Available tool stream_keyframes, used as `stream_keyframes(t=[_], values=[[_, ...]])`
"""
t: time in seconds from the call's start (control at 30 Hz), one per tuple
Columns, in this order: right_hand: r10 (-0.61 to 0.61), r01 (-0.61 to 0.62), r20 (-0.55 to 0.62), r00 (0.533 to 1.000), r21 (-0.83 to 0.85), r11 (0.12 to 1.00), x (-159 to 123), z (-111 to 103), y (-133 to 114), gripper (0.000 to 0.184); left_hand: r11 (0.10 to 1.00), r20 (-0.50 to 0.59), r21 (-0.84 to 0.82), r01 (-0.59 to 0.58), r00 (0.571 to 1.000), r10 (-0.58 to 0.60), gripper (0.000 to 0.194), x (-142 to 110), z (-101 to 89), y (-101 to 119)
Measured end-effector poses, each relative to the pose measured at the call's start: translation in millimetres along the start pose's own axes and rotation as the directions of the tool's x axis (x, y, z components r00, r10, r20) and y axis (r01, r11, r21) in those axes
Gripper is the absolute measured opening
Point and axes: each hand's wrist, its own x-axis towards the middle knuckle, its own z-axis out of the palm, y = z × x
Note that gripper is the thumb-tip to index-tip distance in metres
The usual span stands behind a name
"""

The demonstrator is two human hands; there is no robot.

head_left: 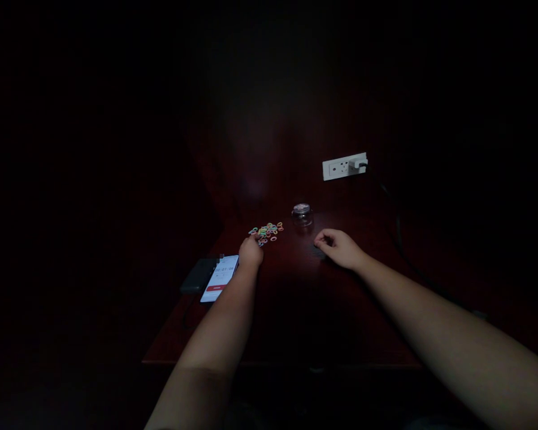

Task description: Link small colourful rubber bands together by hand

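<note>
Small coloured elastic bands (269, 230) lie in a loose heap on the dark red table. My left hand (251, 251) is at the near edge of this heap, its fingers curled together; whether a band is between them is hidden. To the right, my right hand (338, 248) is held low over the table with thumb and fingertips pinched. Anything in that pinch is too small or dark to make out. A small clear jar (302, 216) with a patterned lid stands upright just behind and left of my right hand, apart from it.
Left of my left forearm lie a phone (219, 279) with a lit timer screen and a dark flat box-like object (198, 276). A white wall socket (344, 166) holds a plug, whose dark cable (398, 224) runs down the right side. The surroundings are very dark.
</note>
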Motion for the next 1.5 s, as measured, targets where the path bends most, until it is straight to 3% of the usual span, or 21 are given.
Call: stream_keyframes(t=[0.3, 0.4, 0.7, 0.9, 1.0, 1.07, 1.13, 1.2, 1.33, 1.5], values=[[0.004, -0.004, 0.008, 1.000, -0.004, 1.000, -1.9, 0.4, -3.6, 0.021, 0.999, -0.188, -0.042, 0.015, 0.982, -0.023, 0.016, 4.6, -7.4, -3.1], [0.007, -0.007, 0.017, 1.000, 0.000, 1.000, -2.5, 0.3, -2.7, 0.020, 0.996, -0.185, -0.087, 0.011, 0.982, -0.027, 0.008, 8.8, -4.9, -4.0], [0.018, -0.017, 0.036, 0.999, -0.026, 1.000, -2.2, 0.0, -0.4, 0.021, 0.989, -0.147, -0.143, 0.049, 0.987, -0.070, 0.027, 13.2, -2.6, -5.8], [0.023, -0.021, 0.048, 0.999, -0.031, 0.999, -3.3, -1.2, -2.0, 0.022, 0.977, -0.191, -0.212, -0.010, 0.981, -0.031, 0.032, 8.6, -13.1, 6.6], [0.006, -0.004, 0.051, 0.999, -0.028, 1.000, -3.8, -0.1, -5.1, 0.020, 0.883, -0.136, -0.454, -0.118, 0.989, 0.062, 0.031, -2.9, -20.1, 22.6], [-0.022, 0.022, 0.058, 0.998, -0.005, 1.000, -4.7, 1.8, -9.6, 0.018, 0.754, -0.078, -0.634, -0.174, 0.984, 0.162, 0.028, -18.4, -24.0, 36.2], [-0.054, 0.052, 0.058, 0.997, 0.029, 0.998, -6.4, 4.0, -16.7, 0.016, 0.607, -0.007, -0.774, -0.180, 0.961, 0.276, 0.026, -38.5, -27.6, 49.7], [-0.079, 0.076, 0.049, 0.996, 0.052, 0.996, -8.7, 5.7, -25.4, 0.016, 0.532, 0.045, -0.834, -0.148, 0.942, 0.333, 0.022, -58.2, -31.4, 61.3], [-0.160, 0.157, 0.060, 0.985, 0.058, 0.986, -12.6, 6.1, -39.1, 0.017, 0.509, 0.118, -0.857, -0.087, 0.926, 0.358, 0.017, -77.6, -36.6, 75.4], [-0.229, 0.228, 0.046, 0.972, 0.027, 0.973, -13.9, 4.9, -43.0, 0.014, 0.551, 0.087, -0.822, -0.146, 0.923, 0.374, 0.018, -73.5, -34.6, 78.1]])
